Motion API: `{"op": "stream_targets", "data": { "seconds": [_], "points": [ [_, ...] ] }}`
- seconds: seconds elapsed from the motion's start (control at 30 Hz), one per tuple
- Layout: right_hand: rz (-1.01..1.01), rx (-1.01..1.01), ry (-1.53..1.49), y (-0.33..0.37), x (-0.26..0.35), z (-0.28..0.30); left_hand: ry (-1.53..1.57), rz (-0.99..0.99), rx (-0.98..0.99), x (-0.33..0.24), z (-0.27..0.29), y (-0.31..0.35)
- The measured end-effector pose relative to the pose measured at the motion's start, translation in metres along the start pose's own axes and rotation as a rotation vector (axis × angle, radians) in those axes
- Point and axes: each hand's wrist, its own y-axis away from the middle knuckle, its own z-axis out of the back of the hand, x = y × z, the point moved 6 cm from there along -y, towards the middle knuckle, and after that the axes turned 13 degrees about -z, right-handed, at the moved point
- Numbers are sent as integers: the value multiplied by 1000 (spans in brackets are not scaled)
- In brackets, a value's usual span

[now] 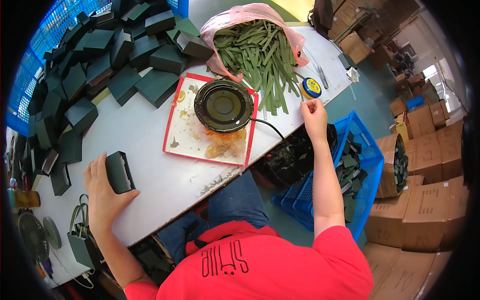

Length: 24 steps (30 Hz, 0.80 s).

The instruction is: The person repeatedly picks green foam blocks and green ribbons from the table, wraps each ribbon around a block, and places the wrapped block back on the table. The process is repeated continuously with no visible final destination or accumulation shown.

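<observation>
On the white table at the left, my left hand is closed around a small dark green box, thumb along its near side and fingers at its far left. My right hand is raised at the table's right edge, fingertips pinched together. A thin strip shows by those fingertips, but what they hold is too small to make out. Just beyond it stands a round tin with a blue-rimmed yellow lid. Green ribbon strips spill from a pink plastic bag at the back.
A black round pot with dark liquid and a cable sits on a stained, red-edged board. Many dark green boxes are heaped at the far left. Blue crates stand on the floor at right, near stacked cartons. A fan stands far left.
</observation>
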Motion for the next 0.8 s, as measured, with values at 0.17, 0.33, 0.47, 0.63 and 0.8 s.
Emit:
{"op": "stream_targets", "data": {
  "seconds": [0.17,0.33,0.47,0.63,0.8],
  "points": [
    [-87,327,-316,34,38,-6,166,129,56,-12,-8,-4],
    [-115,553,-556,66,76,-4,179,127,25,-14,-16,0],
    [2,558,-547,105,115,15,148,109,16,-17,-19,7],
    [68,645,-364,152,136,38,151,96,30,-23,-18,7],
    [-4,786,-402,180,146,32,149,77,18,-27,-20,10]
  ]
}}
